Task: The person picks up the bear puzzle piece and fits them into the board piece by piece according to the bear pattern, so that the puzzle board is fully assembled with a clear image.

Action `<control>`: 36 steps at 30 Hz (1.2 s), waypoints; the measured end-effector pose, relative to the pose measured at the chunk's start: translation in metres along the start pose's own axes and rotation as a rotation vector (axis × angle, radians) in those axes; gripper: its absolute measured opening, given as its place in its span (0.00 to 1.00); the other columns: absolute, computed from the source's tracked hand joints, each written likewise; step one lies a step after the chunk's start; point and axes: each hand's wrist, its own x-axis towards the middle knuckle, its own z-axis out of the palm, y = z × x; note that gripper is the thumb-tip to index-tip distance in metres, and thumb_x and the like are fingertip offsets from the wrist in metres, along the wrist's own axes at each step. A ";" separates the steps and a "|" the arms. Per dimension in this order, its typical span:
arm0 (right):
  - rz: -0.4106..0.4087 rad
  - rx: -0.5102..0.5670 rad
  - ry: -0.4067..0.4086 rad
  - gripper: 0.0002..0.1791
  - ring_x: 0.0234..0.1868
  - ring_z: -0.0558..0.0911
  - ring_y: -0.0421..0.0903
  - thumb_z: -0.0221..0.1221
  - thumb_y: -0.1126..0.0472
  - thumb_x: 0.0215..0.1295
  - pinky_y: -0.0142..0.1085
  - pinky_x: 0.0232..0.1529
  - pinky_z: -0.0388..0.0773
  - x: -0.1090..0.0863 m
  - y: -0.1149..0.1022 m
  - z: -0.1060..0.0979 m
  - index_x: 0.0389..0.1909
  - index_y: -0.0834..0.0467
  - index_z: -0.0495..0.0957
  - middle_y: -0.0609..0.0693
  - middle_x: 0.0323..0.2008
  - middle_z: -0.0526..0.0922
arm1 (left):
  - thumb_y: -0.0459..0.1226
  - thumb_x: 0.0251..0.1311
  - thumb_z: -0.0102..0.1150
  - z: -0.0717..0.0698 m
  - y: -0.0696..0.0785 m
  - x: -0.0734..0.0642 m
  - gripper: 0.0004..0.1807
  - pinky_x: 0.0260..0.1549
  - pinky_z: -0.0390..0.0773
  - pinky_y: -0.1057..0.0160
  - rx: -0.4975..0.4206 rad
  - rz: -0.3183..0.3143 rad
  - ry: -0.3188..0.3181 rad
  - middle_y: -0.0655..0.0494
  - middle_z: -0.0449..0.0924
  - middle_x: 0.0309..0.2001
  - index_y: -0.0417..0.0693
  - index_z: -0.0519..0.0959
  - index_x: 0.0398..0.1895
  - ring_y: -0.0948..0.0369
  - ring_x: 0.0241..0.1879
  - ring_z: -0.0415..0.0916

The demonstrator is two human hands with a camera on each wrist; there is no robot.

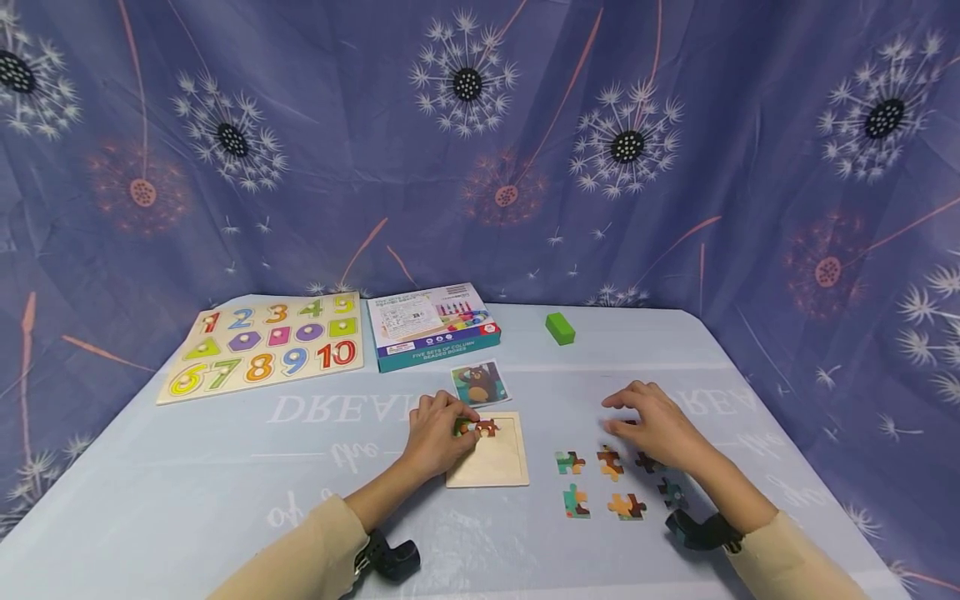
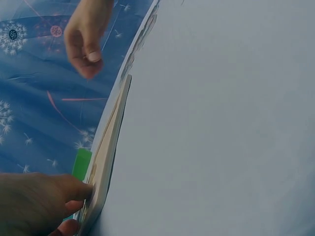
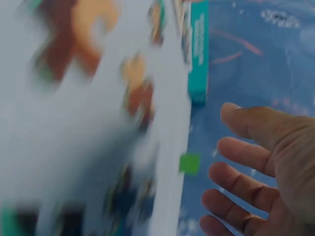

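A shallow square wooden puzzle tray lies on the table, with jigsaw pieces showing bear artwork at its top edge. My left hand is at the tray's upper left corner, thumb and index finger pinching around a jigsaw piece there; the hand partly hides it. Right of the tray, my right hand hovers over the table with fingers spread and holds nothing, as the right wrist view shows too. Below it lie several loose jigsaw pieces, some partly covered by the hand and its shadow.
A picture card of a bear lies just behind the tray. Farther back are a teal-sided box, a number-and-shape board at the left and a green block. A dandelion-print curtain hangs behind the table.
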 end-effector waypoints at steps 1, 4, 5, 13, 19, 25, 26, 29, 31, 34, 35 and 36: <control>0.015 -0.002 -0.007 0.16 0.44 0.72 0.48 0.65 0.56 0.55 0.41 0.40 0.69 -0.002 0.005 -0.001 0.45 0.55 0.81 0.50 0.40 0.79 | 0.41 0.48 0.66 0.000 0.000 0.000 0.09 0.42 0.57 0.52 -0.002 -0.001 0.000 0.55 0.72 0.38 0.52 0.83 0.34 0.56 0.41 0.60; 0.048 -0.005 -0.030 0.16 0.44 0.73 0.48 0.65 0.56 0.56 0.43 0.40 0.70 -0.006 0.020 -0.004 0.46 0.54 0.81 0.50 0.40 0.78 | 0.40 0.48 0.66 -0.001 0.001 -0.001 0.09 0.42 0.56 0.52 -0.009 -0.004 0.000 0.54 0.71 0.38 0.51 0.83 0.34 0.56 0.41 0.60; 0.055 -0.004 -0.037 0.16 0.44 0.73 0.49 0.65 0.56 0.56 0.43 0.40 0.70 -0.007 0.025 -0.005 0.46 0.54 0.81 0.50 0.41 0.78 | 0.40 0.48 0.66 -0.001 0.001 -0.001 0.09 0.42 0.56 0.52 -0.010 -0.004 0.000 0.54 0.71 0.38 0.51 0.83 0.34 0.56 0.41 0.60; 0.025 -0.007 -0.066 0.17 0.47 0.74 0.51 0.65 0.59 0.54 0.49 0.45 0.71 -0.013 0.049 -0.004 0.46 0.55 0.81 0.49 0.42 0.79 | 0.40 0.48 0.66 -0.002 0.002 -0.001 0.09 0.42 0.56 0.52 -0.004 -0.003 0.000 0.54 0.71 0.38 0.52 0.83 0.34 0.56 0.42 0.60; 0.004 -0.007 -0.084 0.18 0.46 0.73 0.49 0.64 0.62 0.53 0.47 0.45 0.70 -0.012 0.059 0.000 0.47 0.55 0.80 0.49 0.42 0.79 | 0.40 0.49 0.65 -0.001 0.001 -0.001 0.09 0.42 0.56 0.51 -0.010 -0.002 -0.010 0.54 0.72 0.39 0.52 0.83 0.35 0.55 0.43 0.60; -0.011 0.006 -0.093 0.19 0.46 0.71 0.48 0.63 0.65 0.52 0.45 0.45 0.69 -0.011 0.065 0.002 0.48 0.56 0.80 0.50 0.42 0.78 | 0.40 0.49 0.65 -0.001 0.001 0.000 0.09 0.42 0.56 0.52 -0.018 0.002 -0.008 0.54 0.72 0.39 0.52 0.83 0.35 0.56 0.42 0.60; -0.018 0.010 -0.096 0.20 0.46 0.71 0.48 0.63 0.65 0.52 0.45 0.45 0.69 -0.011 0.066 0.002 0.49 0.56 0.80 0.50 0.43 0.78 | 0.40 0.49 0.65 -0.001 0.001 0.000 0.09 0.42 0.56 0.52 -0.019 0.003 -0.007 0.55 0.71 0.39 0.52 0.83 0.35 0.56 0.42 0.60; -0.024 0.018 -0.097 0.20 0.46 0.71 0.49 0.63 0.65 0.52 0.46 0.45 0.69 -0.011 0.067 0.002 0.49 0.56 0.80 0.51 0.42 0.77 | 0.40 0.49 0.65 -0.001 0.001 -0.001 0.09 0.42 0.56 0.52 -0.021 0.003 -0.006 0.55 0.71 0.39 0.52 0.83 0.35 0.56 0.42 0.60; -0.024 0.020 -0.102 0.20 0.47 0.71 0.50 0.63 0.64 0.52 0.47 0.46 0.69 -0.011 0.068 0.002 0.49 0.56 0.80 0.51 0.43 0.77 | 0.40 0.48 0.65 -0.001 0.001 -0.001 0.09 0.42 0.56 0.52 -0.020 0.004 -0.006 0.55 0.71 0.39 0.52 0.83 0.35 0.56 0.42 0.60; -0.009 0.027 -0.106 0.19 0.49 0.71 0.51 0.63 0.64 0.53 0.48 0.47 0.68 -0.011 0.068 0.003 0.49 0.56 0.80 0.51 0.44 0.78 | 0.40 0.48 0.65 -0.001 0.001 -0.001 0.09 0.42 0.56 0.52 -0.022 0.002 -0.007 0.55 0.71 0.39 0.52 0.83 0.35 0.56 0.42 0.59; -0.004 0.031 -0.107 0.19 0.49 0.71 0.51 0.63 0.64 0.53 0.47 0.47 0.68 -0.011 0.069 0.003 0.49 0.56 0.80 0.51 0.44 0.78 | 0.40 0.48 0.65 -0.001 0.000 -0.001 0.09 0.42 0.56 0.52 -0.022 0.001 -0.008 0.54 0.71 0.39 0.52 0.83 0.35 0.56 0.42 0.59; -0.004 0.035 -0.107 0.18 0.49 0.71 0.51 0.63 0.64 0.53 0.47 0.47 0.68 -0.011 0.069 0.003 0.48 0.55 0.80 0.51 0.44 0.78 | 0.40 0.48 0.65 -0.001 0.001 -0.001 0.09 0.42 0.56 0.52 -0.022 0.001 -0.008 0.54 0.71 0.39 0.52 0.83 0.35 0.56 0.42 0.59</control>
